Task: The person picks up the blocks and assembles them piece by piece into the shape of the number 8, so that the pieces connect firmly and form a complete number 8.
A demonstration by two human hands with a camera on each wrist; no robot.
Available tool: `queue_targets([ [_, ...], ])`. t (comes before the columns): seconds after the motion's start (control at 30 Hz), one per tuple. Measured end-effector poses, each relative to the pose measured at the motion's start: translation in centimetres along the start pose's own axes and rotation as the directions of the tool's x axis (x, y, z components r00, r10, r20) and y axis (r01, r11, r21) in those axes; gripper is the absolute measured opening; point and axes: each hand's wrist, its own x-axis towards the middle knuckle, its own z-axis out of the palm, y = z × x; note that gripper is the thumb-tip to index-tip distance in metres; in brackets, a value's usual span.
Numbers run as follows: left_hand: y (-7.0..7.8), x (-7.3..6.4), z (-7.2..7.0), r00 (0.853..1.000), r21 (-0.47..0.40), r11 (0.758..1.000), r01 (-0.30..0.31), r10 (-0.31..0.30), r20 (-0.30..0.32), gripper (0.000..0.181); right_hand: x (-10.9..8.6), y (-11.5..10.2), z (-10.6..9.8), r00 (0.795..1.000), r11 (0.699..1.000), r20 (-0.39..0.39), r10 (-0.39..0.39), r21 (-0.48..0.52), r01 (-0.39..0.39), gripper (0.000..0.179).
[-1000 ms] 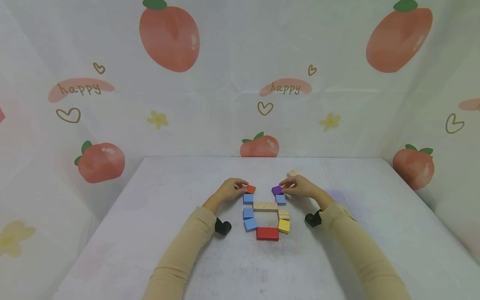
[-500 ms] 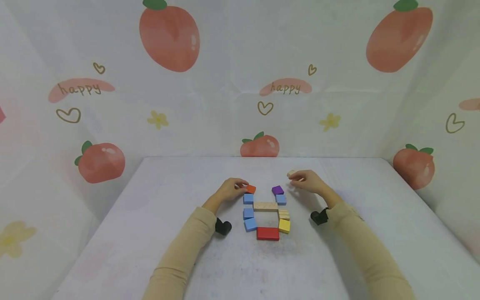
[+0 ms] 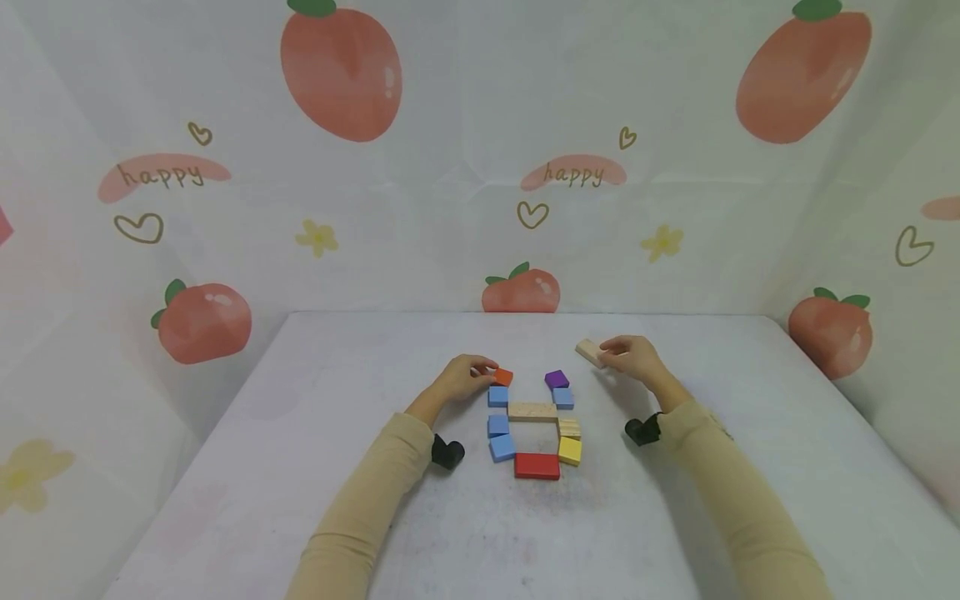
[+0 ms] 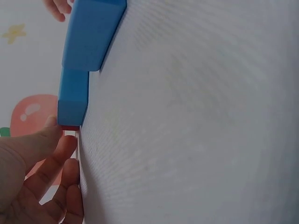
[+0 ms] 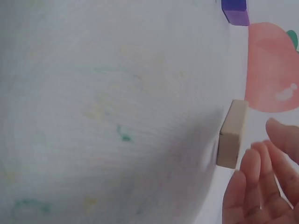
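Note:
In the head view my left hand point(image 3: 462, 379) is at the left of an orange block point(image 3: 502, 377), thumb and forefinger pinching its edge. The left wrist view shows this thumb and forefinger at a thin red-orange strip beyond a blue block point(image 4: 73, 95). My right hand point(image 3: 633, 358) hovers beside a plain wooden block point(image 3: 589, 352) at the back right. In the right wrist view its thumb stands apart from the slightly bent fingers, and nothing lies between them; the wooden block point(image 5: 232, 135) is just beside the fingertips. A purple block point(image 3: 557, 380) sits between the two hands.
Blocks form an outline on the white table point(image 3: 300, 500): blue blocks point(image 3: 498, 397) at left, another blue block point(image 3: 563, 398), a striped wooden block point(image 3: 569, 427) and a yellow block point(image 3: 570, 451) at right. A wooden bar point(image 3: 532, 412) crosses it; a red block point(image 3: 537, 466) lies nearest.
My right hand has let go of the purple block and moved right and back to the wooden block. My left hand stays at the orange block.

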Motion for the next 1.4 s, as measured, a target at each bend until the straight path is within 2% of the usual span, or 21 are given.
queue_targets([
  [0.2,0.1,0.0,-0.1,1.000,-0.003,1.000,-0.007,0.007,0.001,0.028,0.1,0.3,0.0,0.996,0.999,-0.072,0.052,0.012,-0.051,0.045],
  [0.43,0.1,-0.1,0.0,1.000,-0.004,1.000,0.017,-0.017,0.009,0.027,0.0,0.2,0.5,0.988,0.992,-0.090,0.125,0.019,-0.124,0.049],
  [1.07,0.2,-0.2,-0.1,1.000,-0.011,1.000,-0.003,0.003,0.001,0.027,0.1,0.2,1.0,0.980,0.981,-0.073,0.187,0.069,-0.182,0.050],
  [1.4,0.3,-0.3,-0.1,1.000,-0.010,1.000,0.001,-0.001,0.004,0.027,-0.1,0.0,1.0,0.977,0.982,-0.096,0.190,0.044,-0.186,0.047],
])
